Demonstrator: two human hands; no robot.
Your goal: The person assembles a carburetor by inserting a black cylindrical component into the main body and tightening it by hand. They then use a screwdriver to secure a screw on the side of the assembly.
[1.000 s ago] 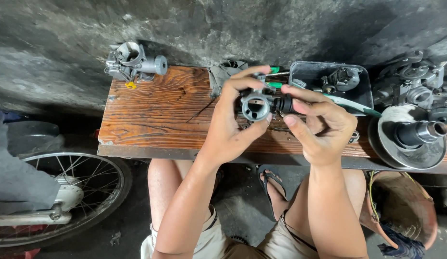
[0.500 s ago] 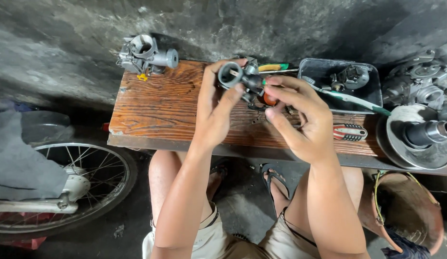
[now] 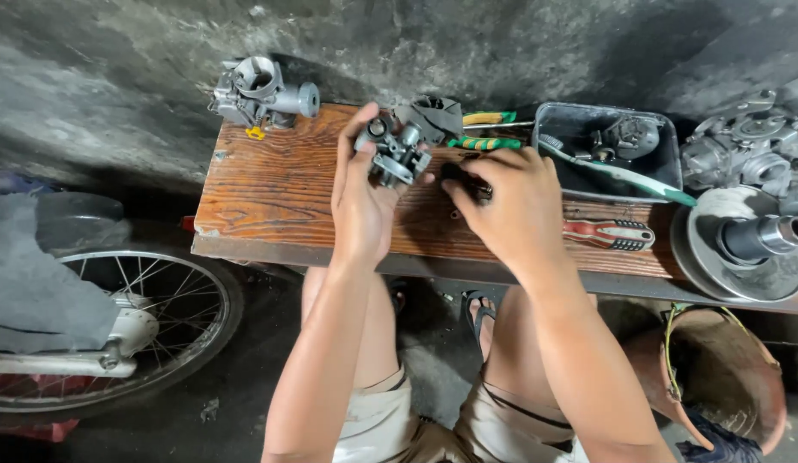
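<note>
My left hand (image 3: 360, 201) grips a small grey metal carburetor (image 3: 392, 150) and holds it just above the wooden bench (image 3: 270, 189), in front of a grey rag (image 3: 433, 116). My right hand (image 3: 515, 206) rests low on the bench to the right of it. Its fingertips pinch a small dark part (image 3: 466, 178); what the part is I cannot make out. The two hands are a short way apart.
A second carburetor (image 3: 258, 94) stands at the bench's far left corner. Green and yellow tool handles (image 3: 486, 142) lie behind my hands. A grey tray (image 3: 558, 116) holds parts and a toothbrush (image 3: 626, 176). A red-handled screwdriver (image 3: 609, 233), a pulley (image 3: 742, 244), a wheel (image 3: 116, 326).
My hands have come apart. The left hand carried the carburetor to the left. The right hand dropped to the bench top with the small dark part.
</note>
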